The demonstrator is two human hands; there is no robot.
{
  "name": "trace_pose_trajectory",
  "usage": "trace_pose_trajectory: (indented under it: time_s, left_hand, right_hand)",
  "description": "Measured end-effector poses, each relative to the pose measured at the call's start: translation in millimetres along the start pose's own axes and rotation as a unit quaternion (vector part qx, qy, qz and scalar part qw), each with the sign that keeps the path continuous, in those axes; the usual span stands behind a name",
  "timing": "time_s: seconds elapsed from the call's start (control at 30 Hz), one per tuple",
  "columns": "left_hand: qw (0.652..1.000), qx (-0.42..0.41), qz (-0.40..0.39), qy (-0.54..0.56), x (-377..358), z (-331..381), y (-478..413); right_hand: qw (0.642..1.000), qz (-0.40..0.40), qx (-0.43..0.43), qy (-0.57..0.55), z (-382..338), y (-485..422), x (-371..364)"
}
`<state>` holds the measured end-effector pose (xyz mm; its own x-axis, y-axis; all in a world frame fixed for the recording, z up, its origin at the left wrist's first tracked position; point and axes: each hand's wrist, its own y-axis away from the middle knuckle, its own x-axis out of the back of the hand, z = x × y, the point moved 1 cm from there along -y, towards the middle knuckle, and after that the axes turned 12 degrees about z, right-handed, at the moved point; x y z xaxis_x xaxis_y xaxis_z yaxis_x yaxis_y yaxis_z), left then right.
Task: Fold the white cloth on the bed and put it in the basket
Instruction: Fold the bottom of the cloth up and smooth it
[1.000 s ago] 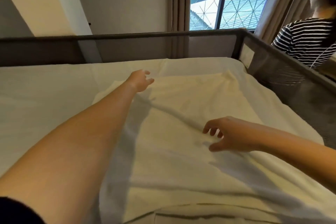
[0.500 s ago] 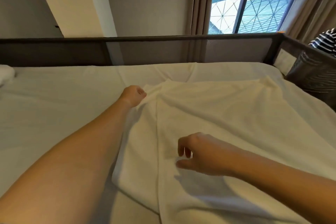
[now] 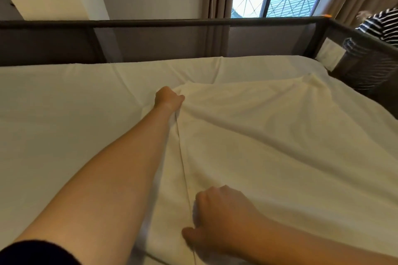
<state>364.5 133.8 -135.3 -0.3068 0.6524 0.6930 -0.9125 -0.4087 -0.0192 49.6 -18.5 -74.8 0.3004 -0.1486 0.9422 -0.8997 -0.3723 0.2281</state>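
Far left: bare sheet of the bed [image 3: 53, 127], mesh rail [image 3: 150, 36] behind it. No basket in view.

Left grip [image 3: 169, 98]: arm stretched far out across the bed, fingers curled tight round the far-left corner of the white cloth [image 3: 280, 146]. Fabric bunched in the fist, creases fanning out from it.

Between the two grips: the cloth's left edge, a straight hem line running from the far corner down toward the near side.

Right grip [image 3: 217, 217]: close to the body, knuckles up, fingers curled over that same edge, thumb low beside the hem. Probably pinching the near-left corner, but fingertips hidden under the knuckles, so cannot tell for certain.

Right of the grips: rest of the cloth spread over the bed, rumpled, reaching toward the rail on the right side. Beyond that rail, a person in a striped top [image 3: 381, 26].

Judged step: first fold, left edge to be carried over to the right edge.

To do it well:
- Confirm both corners held, cloth layer only, no bed sheet caught in either pinch.
- Lift both ends together, hem taut between them, and carry across level.
- Lay left corners on right corners; match edges before letting go.
- Smooth the mid-cloth ripples, or risk creases locked into the fold.
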Motion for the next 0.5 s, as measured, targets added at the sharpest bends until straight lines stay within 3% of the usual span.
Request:
trace_pose_trajectory:
  time_s: [0.1, 0.3, 0.5]
  left_hand:
    - [1.0, 0.022, 0.01, 0.017, -5.9, -0.3, -3.3]
    - [0.995, -0.013, 0.048, 0.081, -0.2, 2.5, -3.5]
    - [0.988, -0.051, 0.086, 0.12, 29.7, 6.5, -14.2]
  right_hand:
    - [1.0, -0.007, -0.008, 0.002, -3.9, 0.5, -1.1]
    - [0.999, -0.022, 0.007, -0.028, -6.9, -0.3, 6.3]
    - [0.994, 0.016, 0.03, -0.1, -18.7, -8.4, 22.4]
